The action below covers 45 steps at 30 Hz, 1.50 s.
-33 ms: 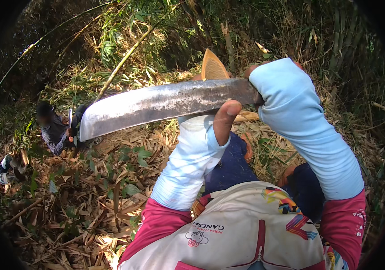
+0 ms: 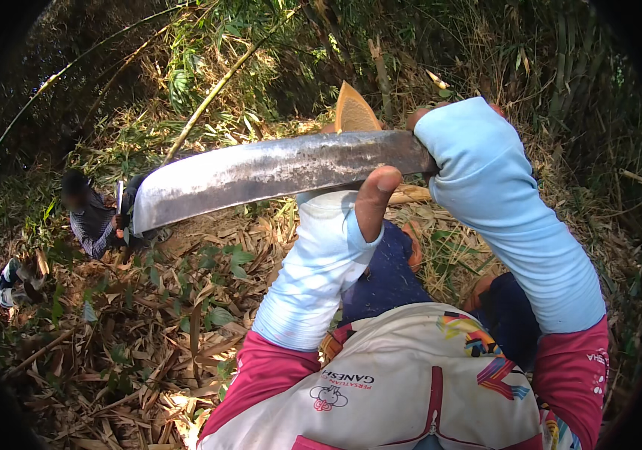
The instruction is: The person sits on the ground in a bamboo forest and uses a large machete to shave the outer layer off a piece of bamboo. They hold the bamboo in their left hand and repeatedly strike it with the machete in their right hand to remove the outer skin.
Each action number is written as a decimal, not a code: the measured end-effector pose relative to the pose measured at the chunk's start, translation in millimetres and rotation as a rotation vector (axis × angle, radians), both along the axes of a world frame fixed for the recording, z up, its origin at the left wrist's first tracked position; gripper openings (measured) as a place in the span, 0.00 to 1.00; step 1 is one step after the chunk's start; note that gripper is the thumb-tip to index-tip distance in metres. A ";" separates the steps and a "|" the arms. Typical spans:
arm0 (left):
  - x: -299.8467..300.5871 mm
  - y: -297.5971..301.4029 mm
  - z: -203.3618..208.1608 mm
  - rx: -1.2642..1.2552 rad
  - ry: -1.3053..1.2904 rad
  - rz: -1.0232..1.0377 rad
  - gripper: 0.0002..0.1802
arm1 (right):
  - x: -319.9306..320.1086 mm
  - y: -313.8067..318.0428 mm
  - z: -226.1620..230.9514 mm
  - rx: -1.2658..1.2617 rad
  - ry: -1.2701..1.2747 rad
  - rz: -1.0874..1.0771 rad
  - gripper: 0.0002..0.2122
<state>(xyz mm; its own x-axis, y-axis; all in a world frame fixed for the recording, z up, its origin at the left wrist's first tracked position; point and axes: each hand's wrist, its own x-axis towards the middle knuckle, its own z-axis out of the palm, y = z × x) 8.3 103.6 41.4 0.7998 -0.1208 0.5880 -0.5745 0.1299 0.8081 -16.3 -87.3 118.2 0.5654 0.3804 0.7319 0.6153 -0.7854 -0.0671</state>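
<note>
A broad machete point(image 2: 283, 169) lies across the view in front of me, its worn steel blade pointing left. My right hand point(image 2: 460, 124), mostly covered by a light-blue sleeve, is closed around the handle end, and the handle itself is hidden. Behind the blade rises a pointed piece of wood point(image 2: 356, 112), light brown with a slanted cut face. My left hand point(image 2: 376, 201) is closed on this piece from below. Its thumb shows in front of the blade's lower edge, while the blade hides most of the fingers.
At the left, a person point(image 2: 90, 217) crouches with a blade in hand, and another person point(image 2: 10, 283) is partly visible lower down. Dry bamboo leaves point(image 2: 141, 337) cover the ground. A slanting bamboo stem point(image 2: 216, 94) and dense bamboo stand at the back.
The crouching person's blade at the left has shifted very slightly to the right. My hands, the machete and the pointed wood look the same.
</note>
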 end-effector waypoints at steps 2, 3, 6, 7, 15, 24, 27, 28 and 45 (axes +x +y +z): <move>-7.5 -3.0 9.0 0.005 0.008 0.028 0.35 | 0.9 0.9 -0.3 0.020 0.007 -0.002 0.07; -8.7 -4.2 11.1 0.002 0.023 0.033 0.34 | 1.3 1.4 0.0 0.022 0.013 -0.009 0.07; -11.6 -6.7 14.4 -0.016 0.072 0.050 0.32 | 4.7 2.9 -1.6 0.034 0.044 -0.037 0.07; -12.1 -8.8 15.9 -0.033 0.084 0.049 0.32 | 5.4 2.7 -2.6 0.038 0.056 -0.053 0.07; -3.8 -11.0 23.9 -0.022 0.090 0.009 0.27 | 5.9 7.8 -4.8 0.174 0.130 -0.060 0.10; -15.1 -8.4 28.3 -0.004 0.095 0.008 0.31 | 2.2 -2.3 0.5 0.074 0.167 -0.004 0.10; -19.0 -9.7 30.0 0.017 0.117 0.005 0.32 | 3.7 -7.0 3.6 0.024 0.160 -0.009 0.09; -19.6 -9.7 30.5 0.031 0.120 0.014 0.32 | 3.3 -7.6 4.6 0.009 0.157 -0.013 0.08; 6.1 -18.1 16.2 -0.035 0.030 0.073 0.33 | 12.7 4.4 -7.9 0.185 0.144 -0.112 0.07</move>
